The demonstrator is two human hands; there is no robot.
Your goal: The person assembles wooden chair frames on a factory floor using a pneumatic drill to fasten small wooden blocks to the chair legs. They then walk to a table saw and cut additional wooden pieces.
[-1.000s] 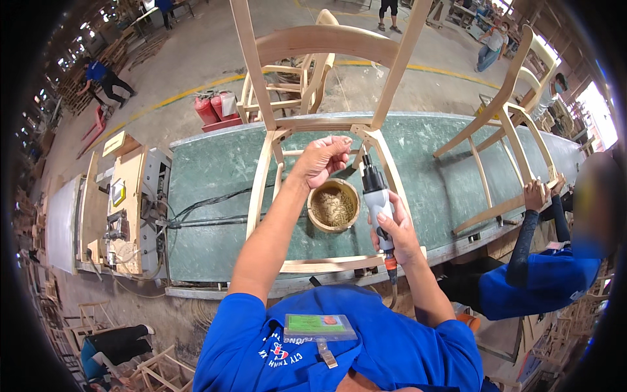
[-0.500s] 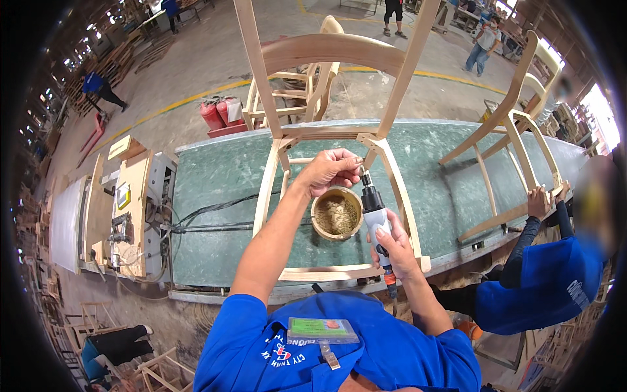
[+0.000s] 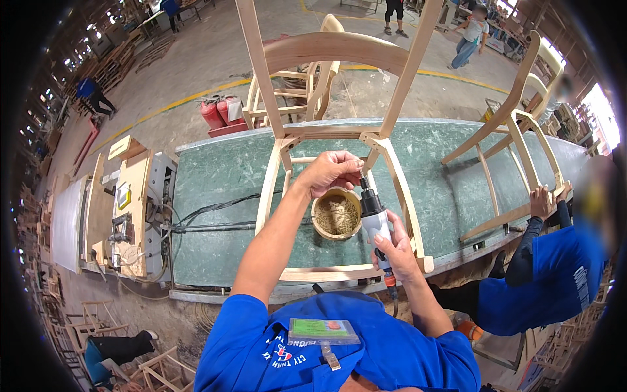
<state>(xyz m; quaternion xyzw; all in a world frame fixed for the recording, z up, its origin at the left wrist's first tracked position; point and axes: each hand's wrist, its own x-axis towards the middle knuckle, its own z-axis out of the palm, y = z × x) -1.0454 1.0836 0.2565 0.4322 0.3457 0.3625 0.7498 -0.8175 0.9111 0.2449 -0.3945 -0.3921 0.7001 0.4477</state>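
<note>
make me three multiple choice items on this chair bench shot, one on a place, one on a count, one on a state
1. Where does the round bowl sit?
A. inside the open seat frame of the wooden chair on the green bench
B. on the floor
C. on the chair's top rail

2. How many red fire extinguishers lie beyond the bench?
A. one
B. two
C. five

3. What is the right hand doing?
A. hanging free
B. gripping a power screwdriver
C. resting flat on the bench

Answers: 1 A, the bowl shows between the seat rails; 2 B, two red cylinders lie side by side; 3 B, its fingers wrap the tool's grey body, while the left hand pinches at its tip.
</note>
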